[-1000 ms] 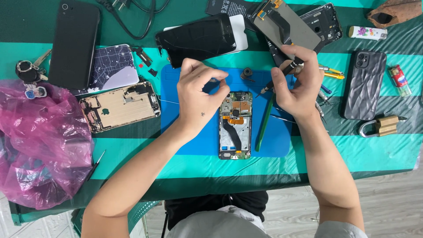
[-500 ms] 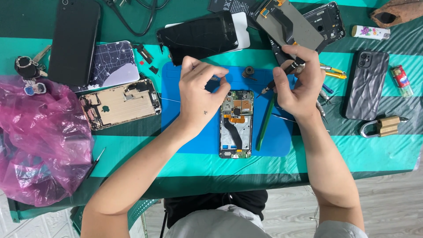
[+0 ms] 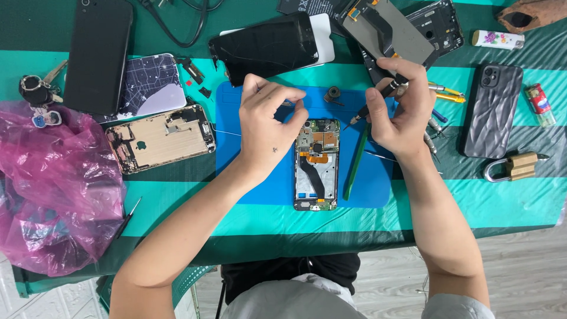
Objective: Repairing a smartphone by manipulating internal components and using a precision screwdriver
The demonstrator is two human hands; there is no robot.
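Observation:
An opened phone (image 3: 317, 162) with its back off lies upright on a blue work mat (image 3: 260, 177), circuit board and orange flex showing. My left hand (image 3: 269, 127) rests on the mat just left of the phone's top, with thumb and fingers pinched on a small thin tool (image 3: 287, 103) that is mostly hidden. My right hand (image 3: 404, 109) grips a dark screwdriver (image 3: 378, 99), its tip hanging just right of the phone's top corner. A green pry stick (image 3: 354, 162) lies along the phone's right side.
A gold phone chassis (image 3: 159, 139), a patterned case (image 3: 150, 82) and a black phone (image 3: 97, 53) lie left. A pink plastic bag (image 3: 47, 189) fills the left edge. A cracked screen (image 3: 266, 47), a display panel (image 3: 387, 29), a black case (image 3: 491, 109), a padlock (image 3: 514, 167) and spare drivers (image 3: 443, 91) lie behind and right.
The right hand has tipped the screwdriver slightly, bringing its tip a little closer to the phone's top. The left hand stays pinched in place.

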